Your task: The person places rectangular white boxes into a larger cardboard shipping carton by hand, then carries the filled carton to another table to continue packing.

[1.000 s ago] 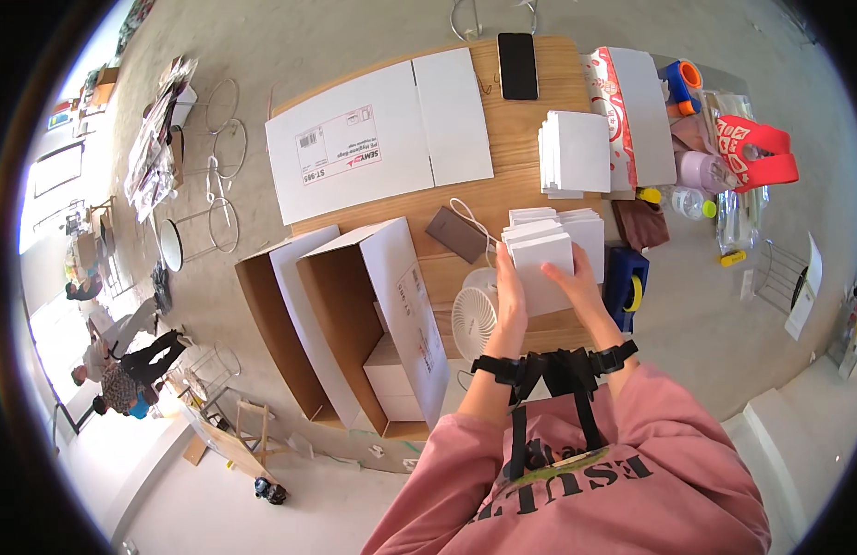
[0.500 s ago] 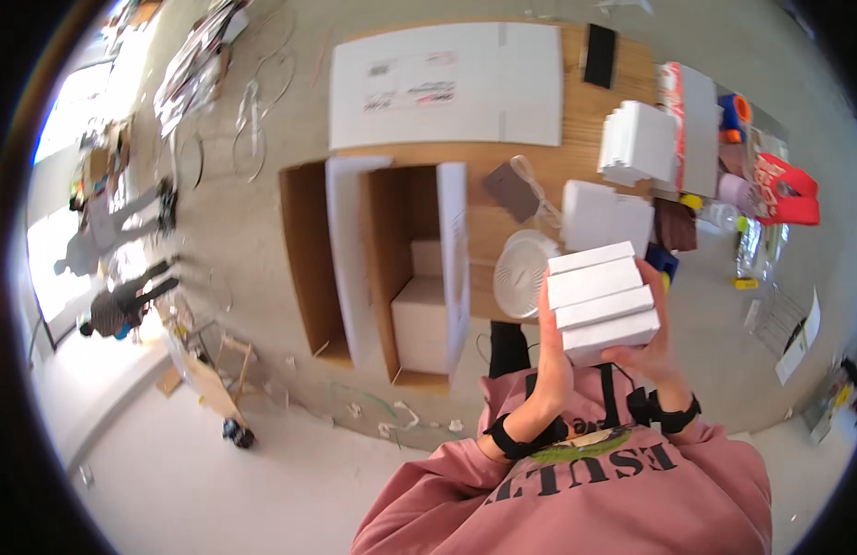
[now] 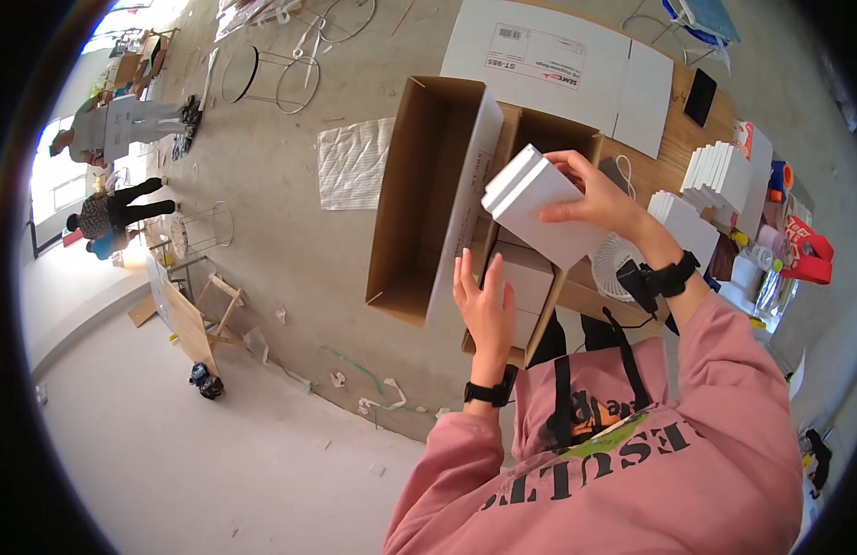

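My right hand [image 3: 600, 196] grips a short stack of thin white boxes [image 3: 549, 211], thumb on the near face and fingers over the far edge. The stack is tilted above an open cardboard carton [image 3: 567, 128]. Inside that carton, white boxes [image 3: 528, 282] lie toward the near end. My left hand [image 3: 486, 310] is raised over the carton's left side with its fingers apart, holding nothing. A second open carton [image 3: 424, 185] stands left of it, with bare brown inner walls.
More white boxes stand in a row [image 3: 717, 176] and in another group [image 3: 680, 222] on the wooden table's right. A large white cardboard sheet [image 3: 577, 79], a black phone [image 3: 700, 97] and a white plastic basket [image 3: 615, 268] are there too. Two people stand far left.
My left hand has let go of the white boxes and moved left. The right hand alone now carries boxes, over the carton. The view has turned left.
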The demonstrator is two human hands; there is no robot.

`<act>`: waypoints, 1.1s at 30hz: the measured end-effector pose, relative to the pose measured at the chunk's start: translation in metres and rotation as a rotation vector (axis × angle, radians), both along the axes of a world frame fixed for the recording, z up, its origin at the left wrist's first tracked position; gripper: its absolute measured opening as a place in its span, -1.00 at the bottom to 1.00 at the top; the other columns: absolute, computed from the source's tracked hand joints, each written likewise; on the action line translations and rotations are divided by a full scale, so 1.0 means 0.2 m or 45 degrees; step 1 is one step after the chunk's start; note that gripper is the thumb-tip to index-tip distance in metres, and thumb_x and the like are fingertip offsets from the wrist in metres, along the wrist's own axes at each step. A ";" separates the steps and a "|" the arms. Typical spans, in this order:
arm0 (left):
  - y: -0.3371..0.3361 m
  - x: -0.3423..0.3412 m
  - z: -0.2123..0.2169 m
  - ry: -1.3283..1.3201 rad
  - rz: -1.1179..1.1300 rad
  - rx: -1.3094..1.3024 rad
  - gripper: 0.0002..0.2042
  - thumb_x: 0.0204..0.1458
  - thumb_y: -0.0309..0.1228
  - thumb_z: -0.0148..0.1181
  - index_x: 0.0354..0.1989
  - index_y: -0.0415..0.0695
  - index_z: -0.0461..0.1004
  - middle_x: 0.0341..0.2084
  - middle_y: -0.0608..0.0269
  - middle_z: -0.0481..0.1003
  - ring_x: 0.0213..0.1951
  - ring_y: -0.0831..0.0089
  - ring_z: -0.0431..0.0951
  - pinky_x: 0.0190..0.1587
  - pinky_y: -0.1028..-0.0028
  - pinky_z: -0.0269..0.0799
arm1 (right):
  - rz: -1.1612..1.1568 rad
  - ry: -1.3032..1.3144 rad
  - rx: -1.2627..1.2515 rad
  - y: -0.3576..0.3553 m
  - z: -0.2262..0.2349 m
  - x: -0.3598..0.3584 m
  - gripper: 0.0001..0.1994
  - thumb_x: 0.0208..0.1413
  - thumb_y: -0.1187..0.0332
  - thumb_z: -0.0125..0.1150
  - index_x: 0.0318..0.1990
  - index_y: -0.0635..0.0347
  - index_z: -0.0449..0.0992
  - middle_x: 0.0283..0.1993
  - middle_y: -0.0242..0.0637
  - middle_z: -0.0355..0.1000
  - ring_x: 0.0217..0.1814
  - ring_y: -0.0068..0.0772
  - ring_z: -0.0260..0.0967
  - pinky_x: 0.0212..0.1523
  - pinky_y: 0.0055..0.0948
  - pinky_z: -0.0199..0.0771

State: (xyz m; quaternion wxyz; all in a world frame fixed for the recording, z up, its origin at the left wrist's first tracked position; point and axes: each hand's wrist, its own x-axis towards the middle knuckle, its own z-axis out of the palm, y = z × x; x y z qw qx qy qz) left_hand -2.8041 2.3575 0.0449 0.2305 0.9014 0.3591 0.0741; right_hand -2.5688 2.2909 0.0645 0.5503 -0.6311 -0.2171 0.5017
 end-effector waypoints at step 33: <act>0.14 -0.07 -0.23 -0.229 0.021 -0.397 -0.51 -0.11 -0.77 -0.20 0.04 -0.17 0.34 -0.12 0.01 0.42 -0.09 0.08 0.42 -0.07 0.32 0.34 | 1.123 -0.164 -1.243 0.29 -0.84 -0.15 0.05 -0.48 -0.16 0.39 0.24 0.18 0.16 0.27 -0.06 0.15 0.29 -0.13 0.13 0.22 -0.23 0.19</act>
